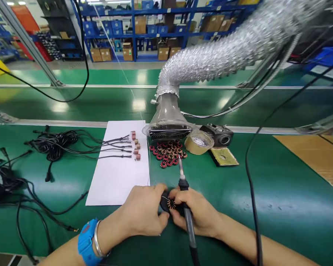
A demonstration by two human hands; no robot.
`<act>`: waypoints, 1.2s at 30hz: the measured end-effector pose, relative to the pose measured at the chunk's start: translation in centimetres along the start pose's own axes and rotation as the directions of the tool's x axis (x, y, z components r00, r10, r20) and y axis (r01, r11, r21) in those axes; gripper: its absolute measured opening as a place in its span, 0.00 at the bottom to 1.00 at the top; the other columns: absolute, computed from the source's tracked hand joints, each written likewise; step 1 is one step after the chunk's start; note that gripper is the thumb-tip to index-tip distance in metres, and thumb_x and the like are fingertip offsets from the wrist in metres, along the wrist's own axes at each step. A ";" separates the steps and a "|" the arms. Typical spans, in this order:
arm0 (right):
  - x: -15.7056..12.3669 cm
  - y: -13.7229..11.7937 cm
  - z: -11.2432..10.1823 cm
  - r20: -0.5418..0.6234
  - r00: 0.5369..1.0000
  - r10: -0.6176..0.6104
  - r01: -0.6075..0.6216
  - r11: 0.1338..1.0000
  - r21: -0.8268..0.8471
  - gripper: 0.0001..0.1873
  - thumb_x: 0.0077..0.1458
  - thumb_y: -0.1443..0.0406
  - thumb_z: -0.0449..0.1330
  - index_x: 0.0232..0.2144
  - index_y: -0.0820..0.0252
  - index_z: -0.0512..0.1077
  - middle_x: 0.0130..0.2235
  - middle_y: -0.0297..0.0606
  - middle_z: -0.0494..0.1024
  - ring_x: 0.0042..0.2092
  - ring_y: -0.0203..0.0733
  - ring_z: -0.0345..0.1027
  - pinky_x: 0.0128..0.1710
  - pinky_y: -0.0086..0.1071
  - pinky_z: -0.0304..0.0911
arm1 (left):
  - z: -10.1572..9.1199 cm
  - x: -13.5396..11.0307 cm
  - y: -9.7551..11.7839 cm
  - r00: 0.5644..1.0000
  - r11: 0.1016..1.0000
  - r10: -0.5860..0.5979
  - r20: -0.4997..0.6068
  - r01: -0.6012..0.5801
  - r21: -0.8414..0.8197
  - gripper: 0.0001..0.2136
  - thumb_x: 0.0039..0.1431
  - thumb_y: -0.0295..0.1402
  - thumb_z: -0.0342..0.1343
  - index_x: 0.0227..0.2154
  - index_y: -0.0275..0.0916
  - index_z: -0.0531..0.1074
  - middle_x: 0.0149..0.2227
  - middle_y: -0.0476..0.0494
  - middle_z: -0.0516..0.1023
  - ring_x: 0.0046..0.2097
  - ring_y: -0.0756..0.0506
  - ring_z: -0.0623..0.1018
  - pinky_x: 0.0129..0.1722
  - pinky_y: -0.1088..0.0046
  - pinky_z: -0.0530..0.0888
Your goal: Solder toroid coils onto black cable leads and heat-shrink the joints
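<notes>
My left hand [144, 212] and my right hand [198, 214] meet low in the middle of the green bench mat [280, 207]. Between their fingertips is a small toroid coil [171, 203] wound with red and copper wire, sitting on a black part. The left fingers are closed on that black part. My right hand also grips a soldering iron [184, 192], its tip pointing up and away, its cord running back past my wrist. A blue watch and a metal bangle are on my left wrist.
A pile of several toroid coils [168, 151] lies under the fume hood [169, 125] of a silver flexible duct. Wired coils [127, 146] rest on a white sheet [119, 173]. Black cables [52, 144] lie left. A tape roll [199, 142], iron stand [219, 135] and sponge tray [224, 156] sit right.
</notes>
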State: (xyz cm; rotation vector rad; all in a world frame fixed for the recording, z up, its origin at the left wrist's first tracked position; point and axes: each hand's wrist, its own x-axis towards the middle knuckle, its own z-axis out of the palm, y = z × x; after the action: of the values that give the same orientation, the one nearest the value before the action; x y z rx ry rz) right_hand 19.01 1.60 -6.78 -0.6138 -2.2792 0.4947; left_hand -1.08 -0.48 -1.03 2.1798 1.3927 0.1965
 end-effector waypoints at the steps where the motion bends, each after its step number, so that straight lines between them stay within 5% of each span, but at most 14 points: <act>1: -0.2 0.2 0.0 0.019 1.000 -0.006 0.006 1.000 0.028 0.12 0.52 0.72 0.54 0.38 0.56 0.58 0.34 0.34 0.74 0.34 0.35 0.70 0.34 0.28 0.67 | 0.3 0.0 0.1 1.000 0.999 0.005 0.011 -0.006 0.033 0.20 0.51 0.35 0.55 0.48 0.39 0.67 0.36 0.43 0.79 0.35 0.38 0.79 0.30 0.66 0.68; 8: 0.1 0.7 -0.4 0.104 0.994 -0.045 0.027 0.986 0.166 0.12 0.54 0.76 0.53 0.37 0.57 0.59 0.38 0.38 0.75 0.38 0.36 0.70 0.39 0.31 0.67 | 0.8 0.5 0.2 0.996 0.995 -0.065 0.066 0.061 0.074 0.17 0.55 0.36 0.55 0.48 0.39 0.68 0.37 0.43 0.81 0.38 0.35 0.81 0.32 0.63 0.73; 15: 0.0 0.7 -1.1 0.061 0.998 0.019 -0.031 0.981 0.194 0.17 0.53 0.73 0.59 0.44 0.59 0.60 0.43 0.44 0.75 0.44 0.41 0.72 0.41 0.32 0.70 | 0.9 0.5 0.2 0.996 0.997 -0.070 0.060 0.069 0.025 0.17 0.54 0.37 0.58 0.47 0.40 0.70 0.37 0.43 0.81 0.39 0.36 0.81 0.33 0.66 0.73; 18: -0.2 0.5 -1.7 -0.014 0.997 0.082 -0.079 0.984 0.161 0.20 0.51 0.71 0.62 0.45 0.59 0.60 0.45 0.47 0.75 0.44 0.43 0.73 0.41 0.36 0.71 | 0.7 0.4 0.0 0.999 0.999 -0.040 0.036 0.041 -0.017 0.18 0.54 0.36 0.58 0.48 0.40 0.69 0.37 0.42 0.81 0.39 0.37 0.80 0.33 0.68 0.71; 22: 0.0 0.0 -2.0 -0.154 0.982 0.109 -0.079 0.979 0.187 0.18 0.50 0.78 0.60 0.40 0.58 0.60 0.36 0.39 0.75 0.37 0.38 0.72 0.35 0.32 0.70 | 0.0 0.4 -0.5 0.999 0.994 -0.014 -0.037 0.010 -0.105 0.18 0.54 0.30 0.54 0.49 0.38 0.69 0.28 0.47 0.78 0.30 0.43 0.78 0.28 0.72 0.67; 29: 0.5 -0.4 -1.2 -0.104 0.992 0.077 -0.047 0.963 0.267 0.20 0.51 0.79 0.59 0.42 0.58 0.62 0.36 0.38 0.76 0.37 0.37 0.73 0.36 0.31 0.72 | -0.8 0.5 -0.3 0.996 0.952 -0.068 -0.054 0.049 -0.301 0.06 0.60 0.27 0.48 0.34 0.39 0.70 0.15 0.57 0.63 0.17 0.52 0.63 0.24 0.75 0.59; 36: 0.7 -0.2 -1.2 -0.129 0.987 0.099 -0.071 0.975 0.213 0.19 0.52 0.78 0.58 0.44 0.58 0.63 0.35 0.38 0.76 0.35 0.38 0.73 0.34 0.33 0.72 | -0.4 0.6 0.3 0.989 0.936 -0.143 -0.030 0.126 -0.330 0.09 0.62 0.35 0.49 0.28 0.40 0.70 0.16 0.55 0.63 0.18 0.52 0.62 0.23 0.75 0.56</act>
State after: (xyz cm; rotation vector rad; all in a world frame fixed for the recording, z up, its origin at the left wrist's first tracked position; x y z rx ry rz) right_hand 19.35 2.01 -5.49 -0.6223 -2.0447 0.7003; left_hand -0.67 0.07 -0.65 1.8125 1.4196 0.4078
